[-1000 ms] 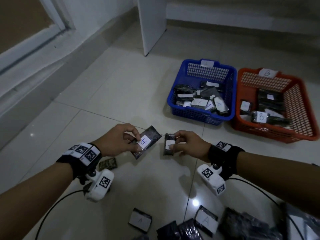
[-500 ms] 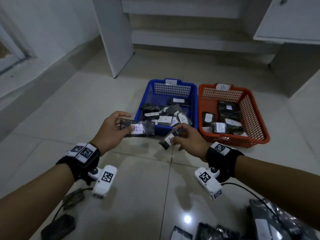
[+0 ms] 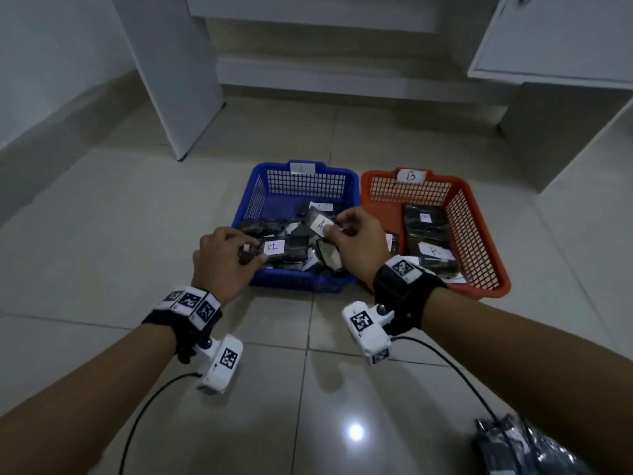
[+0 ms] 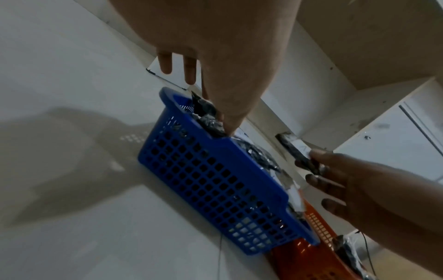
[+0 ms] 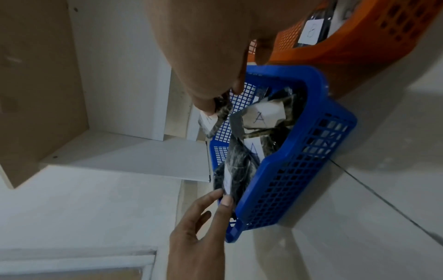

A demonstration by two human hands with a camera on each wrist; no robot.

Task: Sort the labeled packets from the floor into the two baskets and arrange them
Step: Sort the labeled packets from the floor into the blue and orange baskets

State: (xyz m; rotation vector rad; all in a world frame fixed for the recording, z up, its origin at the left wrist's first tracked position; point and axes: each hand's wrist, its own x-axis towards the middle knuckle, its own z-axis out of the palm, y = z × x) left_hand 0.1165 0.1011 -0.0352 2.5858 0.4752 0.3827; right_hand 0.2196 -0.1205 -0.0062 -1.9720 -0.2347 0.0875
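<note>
A blue basket (image 3: pixel 260 186) and an orange basket (image 3: pixel 479 234) labeled B stand side by side on the tiled floor. Both hold dark packets with white labels. My left hand (image 3: pixel 222 258) pinches a dark packet labeled A (image 3: pixel 284 248) over the blue basket's near left side. My right hand (image 3: pixel 356 238) pinches a smaller packet labeled A (image 3: pixel 320 223) above the same basket. In the left wrist view my left hand's thumb and fingers (image 4: pixel 230 121) grip the packet (image 4: pixel 206 113) at the blue basket's rim (image 4: pixel 215 170). The right wrist view shows my right hand's fingertips (image 5: pixel 206 106) on their packet (image 5: pixel 210 121).
White cabinet panels (image 3: pixel 178 80) and a cupboard door (image 3: pixel 555 36) stand behind the baskets. More dark packets (image 3: pixel 513 447) lie on the floor at the lower right. Cables run from both wrist cameras across the tiles.
Both hands carried their packets forward from above the floor to over the blue basket. The view tilted up, so the loose packets near me mostly left the frame.
</note>
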